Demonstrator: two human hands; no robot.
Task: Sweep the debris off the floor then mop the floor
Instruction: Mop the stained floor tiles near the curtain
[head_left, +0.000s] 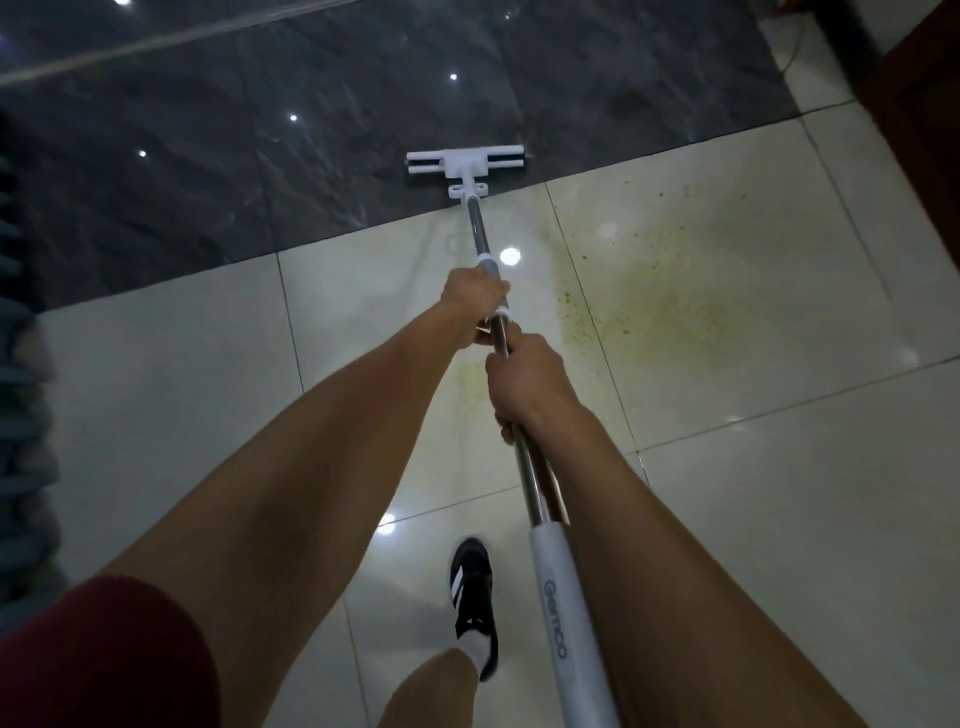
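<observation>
The yellowish residue (670, 280), spread over the pale tiles (171, 395) right of centre, is likely to be smeared wider rather than lifted if the mop head (465, 163) is dragged through it in one broad pass; the head is seen above centre, lying on the dark stone tiles (208, 145) just past the seam with the pale ones, well apart from the stain, so a sideways correction is judged necessary. Grains and specks are visible within the stain, and streaks may be left if they are caught under the sponge. A slip is also possible, since the glossy floor reflects the ceiling lights and the black shoe (474, 597) at lower centre is planted close to the patch. The mop handle (519, 457) is held by both hands, one ahead of the other along the shaft. The left hand (475, 304) is wrapped round the grey collar at mid-frame, with its arm stretched forward from the lower left. The right hand (524, 382) is closed round the metal tube just below and behind it, knuckles up, with the forearm running along the white grip toward the lower right. Both arms are extended nearly straight, so little reach is left for pushing further.
</observation>
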